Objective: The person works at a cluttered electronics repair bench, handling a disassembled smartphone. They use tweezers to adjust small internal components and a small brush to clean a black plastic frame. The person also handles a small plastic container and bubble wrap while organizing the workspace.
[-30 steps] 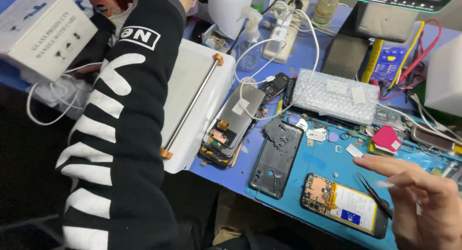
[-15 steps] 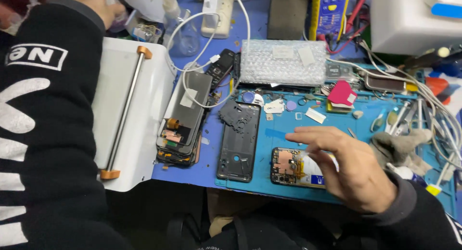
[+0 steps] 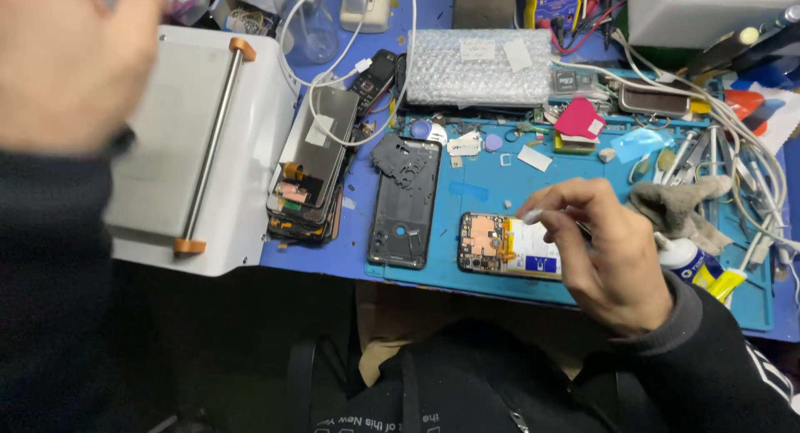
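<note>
The opened phone, its board and battery showing, lies face-down on the blue mat at lower centre of the frame. The right hand hovers right over its right end, fingers pinched on a thin tool, probably tweezers or a fine brush, whose pale tip points left toward the board. Half a second ago this hand lay flat and spread across the same phone; now it is drawn up into a pinch, which suggests the fine work on the phone's insides is starting rather than ending.

Just left of the phone lies the black back frame, and left of that a stack of screens leans at the mat's edge. Farther left stands the white machine with the steel roller. A bubble-wrap pad sits at upper centre, a pink pick and a grey cloth to the right among white cables.

The left hand fills the upper left, raised close to the camera and heavily blurred; whether it is open or grips anything cannot be told. It has swung up there within the last second, and its dark sleeve hides the lower left of the worktop. The right hand covers the tool's shaft and the phone's right end
</note>
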